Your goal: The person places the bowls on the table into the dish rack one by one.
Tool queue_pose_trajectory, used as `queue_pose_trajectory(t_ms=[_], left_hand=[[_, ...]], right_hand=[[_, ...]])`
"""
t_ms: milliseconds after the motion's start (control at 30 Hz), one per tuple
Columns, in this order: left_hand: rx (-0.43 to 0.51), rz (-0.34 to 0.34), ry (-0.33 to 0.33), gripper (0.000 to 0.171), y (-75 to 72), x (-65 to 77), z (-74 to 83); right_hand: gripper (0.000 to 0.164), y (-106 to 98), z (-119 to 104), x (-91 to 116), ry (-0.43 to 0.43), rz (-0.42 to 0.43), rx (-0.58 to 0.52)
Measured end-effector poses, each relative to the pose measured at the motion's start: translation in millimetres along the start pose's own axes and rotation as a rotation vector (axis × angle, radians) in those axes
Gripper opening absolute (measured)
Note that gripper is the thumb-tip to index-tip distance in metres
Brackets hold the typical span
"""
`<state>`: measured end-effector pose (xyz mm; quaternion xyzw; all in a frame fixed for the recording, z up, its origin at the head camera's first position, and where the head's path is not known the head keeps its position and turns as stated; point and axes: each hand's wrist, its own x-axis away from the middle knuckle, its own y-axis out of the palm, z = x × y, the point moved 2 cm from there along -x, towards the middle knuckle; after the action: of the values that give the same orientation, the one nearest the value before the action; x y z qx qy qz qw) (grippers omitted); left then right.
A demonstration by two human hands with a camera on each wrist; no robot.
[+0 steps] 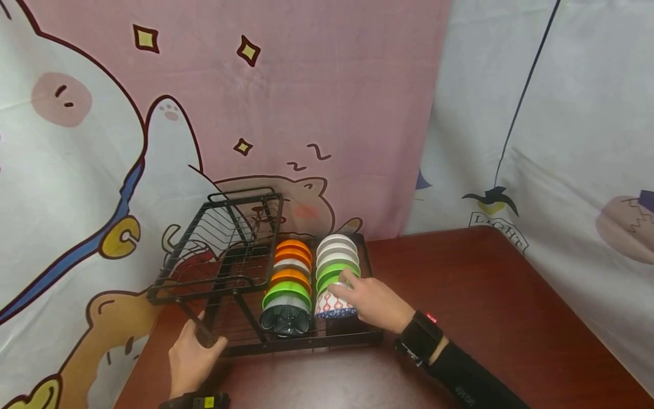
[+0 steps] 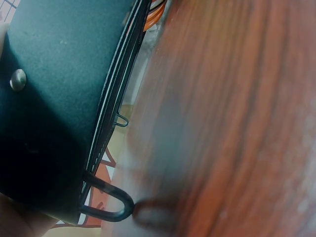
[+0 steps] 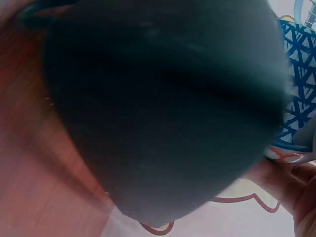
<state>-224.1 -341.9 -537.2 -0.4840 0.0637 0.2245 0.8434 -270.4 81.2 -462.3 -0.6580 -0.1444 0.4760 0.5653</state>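
Observation:
A black two-level dish rack [image 1: 332, 341] stands on the table against the printed cloth. My left hand [image 1: 190, 359] grips its left front corner; in the left wrist view a dark side panel with a round screw [image 2: 18, 80] hides most of that hand. Two rows of bowls stand on edge in the lower level. At the front of the right row is a patterned bowl [image 1: 333, 307], blue triangles showing in the right wrist view. My right hand [image 1: 375, 301] pinches this bowl at its edge, beside a green bowl [image 1: 327, 276]. A dark shape [image 3: 168, 113] fills much of the right wrist view.
The left row holds orange, white and green bowls [image 1: 286, 288], with a dark fluted bowl [image 1: 286, 321] at its front. The wire upper tier [image 1: 214, 278] overhangs the rack's left side. Reddish-brown tabletop [image 1: 460, 295] extends to the right.

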Motion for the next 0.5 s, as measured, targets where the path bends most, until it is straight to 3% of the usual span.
queue_pose_trajectory(t_ms=[233, 500], left_hand=[[0.005, 0.028, 0.000, 0.076, 0.4, 1.6, -0.6], [0.012, 0.035, 0.000, 0.076, 0.9, 2.0, 0.2]], right_hand=[[0.070, 15.6, -0.1, 3.5, -0.033, -0.060, 0.085], [0.068, 26.7, 0.7, 7.5, -0.013, -0.084, 0.059]])
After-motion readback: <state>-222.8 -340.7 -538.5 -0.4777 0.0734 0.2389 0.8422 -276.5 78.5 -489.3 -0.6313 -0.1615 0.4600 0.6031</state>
